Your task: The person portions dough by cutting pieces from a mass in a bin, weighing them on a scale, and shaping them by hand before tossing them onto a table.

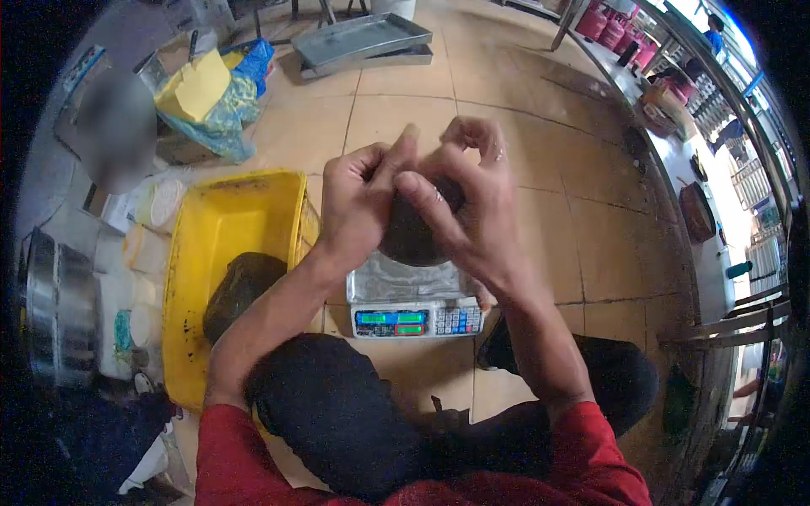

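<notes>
A dark, smooth, rounded lump (413,232) that looks like dough is below my hands, over the metal pan of a digital scale (415,319). Whether it rests fully on the pan is hidden. My left hand (359,198) is closed above the lump's left side, thumb pressed against curled fingers; anything inside is hidden. Close beside it, my right hand (481,198) is over the lump's right side, thumb and bent fingers apart, small pale specks on the fingers. Another dark lump (240,291) lies in the yellow crate (190,278), partly behind my left forearm.
Metal trays (363,42) are stacked on the tiled floor ahead. Left are a cardboard box with yellow and blue plastic bags (202,93), white tubs (143,253) and a large metal pot (63,304). A long white counter (717,219) runs along the right; pink gas cylinders (612,29) stand far right.
</notes>
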Demonstrator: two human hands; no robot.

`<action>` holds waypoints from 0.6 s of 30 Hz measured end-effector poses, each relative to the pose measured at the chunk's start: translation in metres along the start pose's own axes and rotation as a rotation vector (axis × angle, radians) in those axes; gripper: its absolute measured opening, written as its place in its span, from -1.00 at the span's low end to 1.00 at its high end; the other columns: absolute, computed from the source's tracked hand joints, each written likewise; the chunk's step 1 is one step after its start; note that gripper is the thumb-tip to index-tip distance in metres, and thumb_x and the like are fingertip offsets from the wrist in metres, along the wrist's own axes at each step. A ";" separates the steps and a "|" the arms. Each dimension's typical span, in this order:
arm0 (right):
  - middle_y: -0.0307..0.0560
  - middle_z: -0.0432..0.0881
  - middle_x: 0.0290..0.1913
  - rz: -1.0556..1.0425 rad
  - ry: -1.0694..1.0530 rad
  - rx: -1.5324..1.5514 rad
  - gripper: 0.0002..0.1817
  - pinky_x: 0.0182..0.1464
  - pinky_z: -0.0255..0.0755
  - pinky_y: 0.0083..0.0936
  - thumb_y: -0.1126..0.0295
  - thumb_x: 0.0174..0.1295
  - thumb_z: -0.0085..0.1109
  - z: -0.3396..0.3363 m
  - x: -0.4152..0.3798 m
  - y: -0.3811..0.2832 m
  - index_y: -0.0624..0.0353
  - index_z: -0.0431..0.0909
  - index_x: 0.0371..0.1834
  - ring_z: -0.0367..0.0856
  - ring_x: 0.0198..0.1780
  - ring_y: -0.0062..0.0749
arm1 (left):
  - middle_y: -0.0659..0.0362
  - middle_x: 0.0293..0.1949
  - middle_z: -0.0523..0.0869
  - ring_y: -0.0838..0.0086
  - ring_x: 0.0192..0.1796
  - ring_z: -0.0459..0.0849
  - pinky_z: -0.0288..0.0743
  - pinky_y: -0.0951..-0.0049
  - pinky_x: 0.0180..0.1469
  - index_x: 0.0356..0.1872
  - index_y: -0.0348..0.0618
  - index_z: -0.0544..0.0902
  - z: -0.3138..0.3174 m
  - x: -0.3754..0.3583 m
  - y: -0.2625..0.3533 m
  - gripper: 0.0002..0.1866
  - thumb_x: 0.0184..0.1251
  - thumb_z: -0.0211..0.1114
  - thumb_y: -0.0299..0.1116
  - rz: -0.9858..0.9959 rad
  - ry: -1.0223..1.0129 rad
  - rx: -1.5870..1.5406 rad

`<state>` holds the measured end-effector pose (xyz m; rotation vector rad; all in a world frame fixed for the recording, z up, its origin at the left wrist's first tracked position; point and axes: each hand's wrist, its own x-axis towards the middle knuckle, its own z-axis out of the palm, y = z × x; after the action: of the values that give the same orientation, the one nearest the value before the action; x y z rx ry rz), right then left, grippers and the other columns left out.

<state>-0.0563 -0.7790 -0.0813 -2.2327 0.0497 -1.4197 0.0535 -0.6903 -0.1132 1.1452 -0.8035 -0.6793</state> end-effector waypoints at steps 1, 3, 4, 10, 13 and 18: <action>-0.01 0.37 -0.58 0.050 -0.037 -0.017 -0.79 -0.45 0.31 -0.36 0.36 0.16 0.18 0.004 -0.007 -0.002 0.29 0.48 -0.50 0.46 -0.50 -0.22 | 0.31 -0.51 0.58 0.72 -0.39 0.43 0.28 0.61 -0.34 -0.50 -0.24 0.60 0.002 -0.004 0.008 -0.57 0.33 0.16 -0.04 -0.002 0.018 0.075; -0.04 0.32 -0.63 0.151 -0.068 -0.066 -0.76 -0.52 0.25 -0.42 0.38 0.24 0.10 0.013 -0.019 -0.003 0.31 0.42 -0.51 0.38 -0.59 -0.34 | 0.26 -0.46 0.59 0.67 -0.36 0.46 0.32 0.59 -0.30 -0.38 -0.25 0.61 -0.015 0.005 -0.012 -0.56 0.30 0.18 0.02 0.035 -0.104 -0.129; 0.00 0.35 -0.61 0.230 -0.049 -0.050 -0.76 -0.52 0.29 -0.38 0.35 0.23 0.10 0.021 -0.023 -0.003 0.30 0.44 -0.51 0.40 -0.59 -0.24 | 0.21 -0.35 0.58 0.62 -0.28 0.48 0.34 0.55 -0.20 -0.23 -0.28 0.54 -0.012 0.004 -0.010 -0.51 0.23 0.23 0.05 0.129 -0.144 -0.068; 0.23 0.40 -0.14 0.349 -0.033 0.013 -0.64 -0.26 0.37 -0.16 0.18 0.23 0.05 0.053 -0.052 -0.004 0.23 0.33 -0.08 0.46 -0.21 0.05 | 0.04 0.16 0.48 0.44 0.13 0.46 0.31 0.40 0.19 0.34 -0.28 0.13 -0.019 -0.005 -0.007 0.07 -0.14 0.48 0.08 0.117 -0.512 0.306; 0.33 0.17 0.15 0.235 -0.229 -0.463 -0.32 0.16 0.17 -0.13 0.02 0.21 0.05 0.047 -0.047 0.014 0.25 0.11 0.24 0.22 0.17 0.13 | 0.04 0.11 0.52 0.48 0.03 0.53 0.40 0.44 0.08 0.25 -0.27 0.27 -0.027 -0.003 -0.023 -0.04 -0.15 0.48 0.06 -0.175 -0.543 0.375; 0.30 0.19 0.21 0.666 -0.269 0.030 -0.38 0.28 0.12 -0.23 -0.05 0.32 -0.15 0.028 -0.035 0.074 0.26 0.26 0.21 0.22 0.23 0.03 | 0.00 -0.07 0.62 0.35 -0.08 0.60 0.36 0.22 0.07 -0.09 -0.14 0.61 -0.029 -0.001 -0.051 -0.36 -0.08 0.38 0.17 -0.188 -0.512 0.976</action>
<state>-0.0311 -0.8234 -0.1512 -2.0735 0.6127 -0.7529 0.0739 -0.6891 -0.1683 1.9761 -1.5696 -0.7651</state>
